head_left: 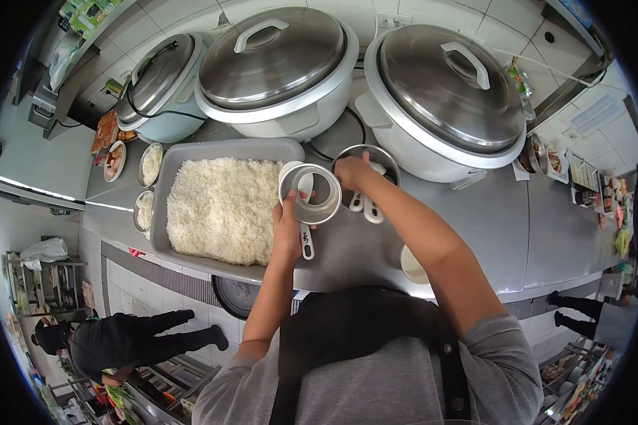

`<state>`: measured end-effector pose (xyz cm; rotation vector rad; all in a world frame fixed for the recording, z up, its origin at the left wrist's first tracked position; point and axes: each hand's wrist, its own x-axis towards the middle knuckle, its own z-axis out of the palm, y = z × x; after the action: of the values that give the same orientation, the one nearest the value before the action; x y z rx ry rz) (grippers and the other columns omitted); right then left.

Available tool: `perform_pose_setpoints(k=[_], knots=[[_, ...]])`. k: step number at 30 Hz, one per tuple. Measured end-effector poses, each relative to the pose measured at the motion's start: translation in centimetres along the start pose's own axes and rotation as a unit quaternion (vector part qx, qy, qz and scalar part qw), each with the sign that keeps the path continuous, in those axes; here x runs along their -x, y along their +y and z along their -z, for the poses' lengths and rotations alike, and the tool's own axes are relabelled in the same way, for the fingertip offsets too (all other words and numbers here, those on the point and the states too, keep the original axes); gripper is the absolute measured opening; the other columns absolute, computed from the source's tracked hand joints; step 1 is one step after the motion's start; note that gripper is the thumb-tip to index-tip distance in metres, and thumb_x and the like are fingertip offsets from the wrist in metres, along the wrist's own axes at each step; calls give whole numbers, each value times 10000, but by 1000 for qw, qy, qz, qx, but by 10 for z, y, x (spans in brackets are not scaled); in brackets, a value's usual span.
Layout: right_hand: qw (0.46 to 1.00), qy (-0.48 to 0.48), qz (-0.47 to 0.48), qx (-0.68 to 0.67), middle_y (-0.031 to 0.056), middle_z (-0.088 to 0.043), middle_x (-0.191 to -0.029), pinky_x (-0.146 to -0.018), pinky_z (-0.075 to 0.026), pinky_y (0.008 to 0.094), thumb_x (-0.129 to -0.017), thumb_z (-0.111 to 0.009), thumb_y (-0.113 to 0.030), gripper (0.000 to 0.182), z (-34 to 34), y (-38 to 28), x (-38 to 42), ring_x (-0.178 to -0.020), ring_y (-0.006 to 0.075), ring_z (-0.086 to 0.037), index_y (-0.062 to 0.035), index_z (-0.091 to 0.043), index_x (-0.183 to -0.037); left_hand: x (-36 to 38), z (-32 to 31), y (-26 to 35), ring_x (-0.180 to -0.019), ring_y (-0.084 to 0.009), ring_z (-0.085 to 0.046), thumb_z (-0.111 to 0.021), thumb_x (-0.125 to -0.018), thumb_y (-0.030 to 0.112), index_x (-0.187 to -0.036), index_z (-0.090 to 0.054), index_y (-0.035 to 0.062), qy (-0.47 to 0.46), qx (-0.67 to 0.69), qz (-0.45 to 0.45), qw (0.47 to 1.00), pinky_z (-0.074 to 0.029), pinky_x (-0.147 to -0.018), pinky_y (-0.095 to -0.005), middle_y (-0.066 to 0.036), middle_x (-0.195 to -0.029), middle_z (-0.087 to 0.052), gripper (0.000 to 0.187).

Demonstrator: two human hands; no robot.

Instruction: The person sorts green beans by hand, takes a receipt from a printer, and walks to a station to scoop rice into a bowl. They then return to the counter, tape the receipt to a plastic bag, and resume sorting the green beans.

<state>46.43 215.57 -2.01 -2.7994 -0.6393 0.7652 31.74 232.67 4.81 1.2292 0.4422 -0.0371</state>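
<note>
My left hand (286, 228) is closed around a small round metal bowl (325, 212), tilted so its inside faces me. A white spoon lies partly inside that bowl, and a white handle with black markings (307, 244) sticks out below it. My right hand (353, 173) reaches down into a second metal bowl (395, 157) on the counter, fingers curled and partly hidden by its rim; what they grip is not visible. White spoon handles (373, 210) hang over the near rim of this bowl. Left of both hands, a grey tray (255, 147) is full of cooked white rice (220, 205).
Behind stand two large rice cookers (283, 127) (432, 152) and a smaller one (170, 127), all lidded. Small bowls of rice (151, 164) sit left of the tray. A pale cup (413, 265) stands by my right forearm. Another person (113, 347) works at lower left.
</note>
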Motion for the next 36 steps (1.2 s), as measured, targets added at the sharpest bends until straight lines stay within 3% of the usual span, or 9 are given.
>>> perform_pose_setpoints(k=[2, 4, 8, 15, 17, 20, 26, 32, 36], knots=[[998, -28, 13, -49, 48, -734, -965, -997, -294, 570, -732, -782, -192, 250, 13, 9, 10, -1112, 252, -625, -222, -797, -979, -7, 7, -5, -627, -142, -646, -513, -1025, 383, -1016, -587, 32, -12, 7, -12, 1000, -492, -490, -261, -144, -1035, -699, 359], [987, 9, 48, -154, 63, -743, -998, -1040, -240, 695, -684, -788, -125, 149, 20, 21, 18, -1112, 280, -642, -214, -791, -804, -11, 8, -1, -636, -140, -653, -514, -1026, 403, -1019, -585, 30, -3, -5, -12, 1000, -498, -488, -258, -141, -1037, -695, 379], [921, 220, 221, -232, 99, -682, -849, -987, -414, 442, -766, -746, -80, 104, 30, 39, 43, -941, 271, -648, -91, -759, -869, -21, 9, 9, -663, -137, -670, -521, -1021, 461, -1025, -578, 27, 11, -34, -37, 999, -515, -481, -254, -132, -1036, -689, 438], [901, 318, 71, -287, 113, -644, -826, -673, -501, 347, -806, -739, -53, 132, 44, 22, 102, -705, 245, -616, -17, -707, -929, -33, 0, 12, -708, -143, -679, -505, -1022, 484, -1031, -568, 16, 25, -122, -68, 990, -512, -466, -248, -113, -991, -673, 472], [781, 457, 35, -424, 100, -648, -825, -657, -495, 324, -829, -742, -52, 146, 62, 5, 116, -676, 201, -608, 4, -665, -939, -36, -5, 6, -719, -145, -681, -501, -1024, 481, -1033, -568, 15, 14, -127, -66, 990, -517, -463, -255, -115, -990, -671, 471], [717, 459, 52, -522, 93, -664, -822, -647, -492, 294, -843, -750, -67, 187, 88, -19, 136, -679, 164, -602, -1, -623, -963, -37, -19, -3, -707, -157, -683, -470, -1031, 499, -1035, -566, 9, -2, -133, -56, 989, -535, -458, -277, -124, -960, -667, 500], [867, 421, 77, -257, 118, -616, -1117, -826, -493, 379, -769, -805, -128, 276, 62, -22, 123, -986, 274, -604, -54, -673, -1000, -43, -47, -24, -515, -164, -631, -372, -1027, 600, -1102, -589, -51, -32, -96, -45, 994, -509, -416, -271, -114, -777, -657, 690], [788, 616, 9, 23, 171, -502, -1347, -989, -414, 519, -789, -797, -249, 391, 181, 54, 134, -1234, 394, -470, -83, -678, -1123, -21, -33, -12, -525, -164, -632, -346, -1024, 623, -1085, -616, -39, -74, -116, -14, 990, -496, -415, -267, -105, -759, -678, 718], [822, 522, -221, 50, 257, -518, -1376, -1015, -435, 521, -854, -742, -295, 493, 240, 183, 103, -1244, 435, -518, -46, -615, -1260, 0, -20, -12, -492, -170, -609, -338, -1033, 606, -1044, -618, -40, -79, -148, -22, 986, -499, -421, -273, -113, -734, -663, 704]])
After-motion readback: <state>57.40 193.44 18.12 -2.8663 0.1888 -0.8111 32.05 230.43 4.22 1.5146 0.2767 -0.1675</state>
